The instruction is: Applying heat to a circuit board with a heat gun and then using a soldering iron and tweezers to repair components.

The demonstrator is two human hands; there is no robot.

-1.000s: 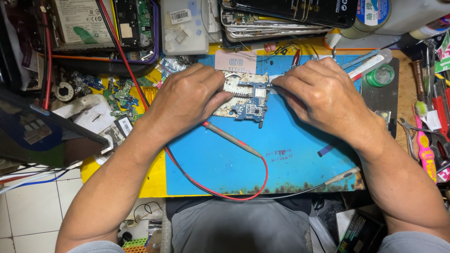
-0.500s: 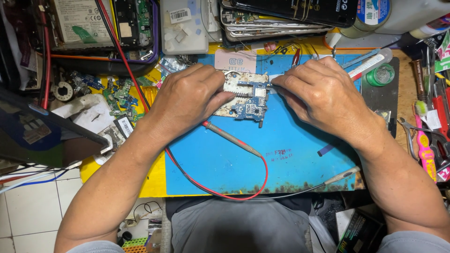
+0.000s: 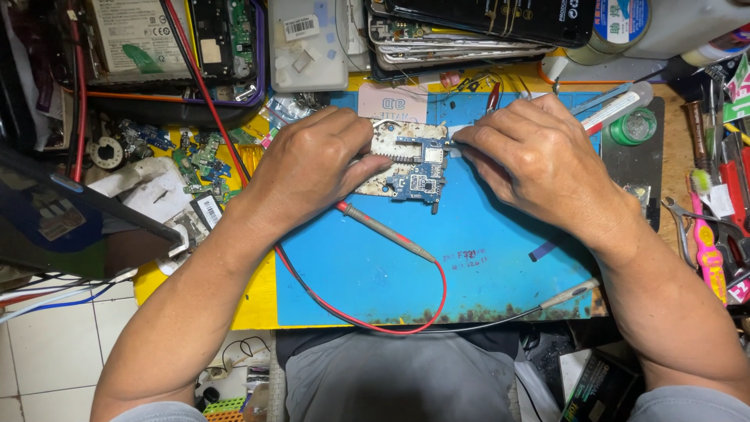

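Left hand pose: I saw the left hand [image 3: 316, 168] reach in from the lower left, forearm slanting up across the yellow edge of the tabletop [image 3: 250, 301], palm down and knuckles raised.
Right hand pose: the right hand [image 3: 539, 160] came in from the lower right, wrist bent, back of the hand towards my camera.
Left grip: fingers curled and pressed onto the left edge of the circuit board [image 3: 410, 168], the thumb lying along its lower left side; it pinned the board rather than lifted it.
Right grip: thumb and forefinger were pressed together at the board's upper right corner; what they pinched was too small for me to tell.
Board position: the circuit board lay flat on the blue work mat [image 3: 484, 266], between the two hands and touching both, its blue centre uncovered.
Probe: a red-handled test probe [image 3: 383, 230] lay on the mat just below the left hand, its red lead [image 3: 406, 316] looping towards the near edge.
Surroundings: opened phones [image 3: 176, 35] were stacked at the far left, loose small parts [image 3: 195, 156] beside the left wrist, hand tools [image 3: 707, 250] at the right.
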